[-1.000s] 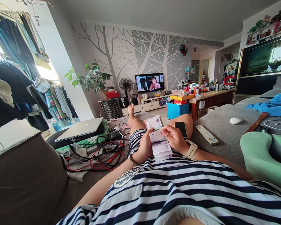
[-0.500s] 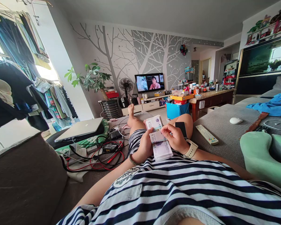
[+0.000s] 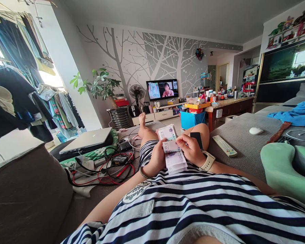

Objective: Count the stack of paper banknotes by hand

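I lie back on a grey sofa in a striped shirt, legs stretched out. My left hand [image 3: 156, 158] grips a stack of banknotes [image 3: 173, 153] from the left side, fingers wrapped round it. My right hand [image 3: 192, 149], with a white wristband, pinches the top note at its right edge and bends it over. The notes fan toward my belly. A black phone [image 3: 196, 139] rests on my raised right knee just behind the right hand.
A remote control [image 3: 224, 146] and a white mouse [image 3: 256, 130] lie on the grey cushion to the right. A closed laptop [image 3: 87, 139] and tangled cables [image 3: 109, 166] sit to the left. A green cushion [image 3: 284, 169] is at right. A TV [image 3: 162, 89] plays ahead.
My right thumb and fingers have flicked through the notes; the top note shifted slightly and the lower notes fanned differently. Both arms stay in place.
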A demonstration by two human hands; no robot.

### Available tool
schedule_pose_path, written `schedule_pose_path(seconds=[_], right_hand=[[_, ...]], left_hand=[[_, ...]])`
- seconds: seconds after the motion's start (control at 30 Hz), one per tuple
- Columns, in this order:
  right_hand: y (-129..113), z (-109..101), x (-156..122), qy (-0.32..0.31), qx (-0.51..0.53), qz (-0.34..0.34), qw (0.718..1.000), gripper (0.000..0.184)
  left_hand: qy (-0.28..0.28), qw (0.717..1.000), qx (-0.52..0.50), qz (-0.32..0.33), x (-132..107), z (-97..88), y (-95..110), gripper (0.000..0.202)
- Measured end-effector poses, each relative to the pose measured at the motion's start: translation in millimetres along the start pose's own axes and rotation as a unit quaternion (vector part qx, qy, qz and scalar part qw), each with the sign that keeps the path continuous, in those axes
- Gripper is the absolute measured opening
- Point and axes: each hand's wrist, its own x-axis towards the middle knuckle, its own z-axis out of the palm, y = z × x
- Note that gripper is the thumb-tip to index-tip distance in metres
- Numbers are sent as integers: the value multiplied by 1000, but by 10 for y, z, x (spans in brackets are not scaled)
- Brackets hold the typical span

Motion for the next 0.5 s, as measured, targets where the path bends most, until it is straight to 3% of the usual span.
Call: schedule_pose_path(seconds=[0.33,0.5], right_hand=[[11,-7,-7,3,15,15,1000,34],[29,-1,-15,-24,99,54,993,44]], left_hand=[[-7,1000,1,15,4,5,5,12],[16,1000,2,27,-3,33,8,23]])
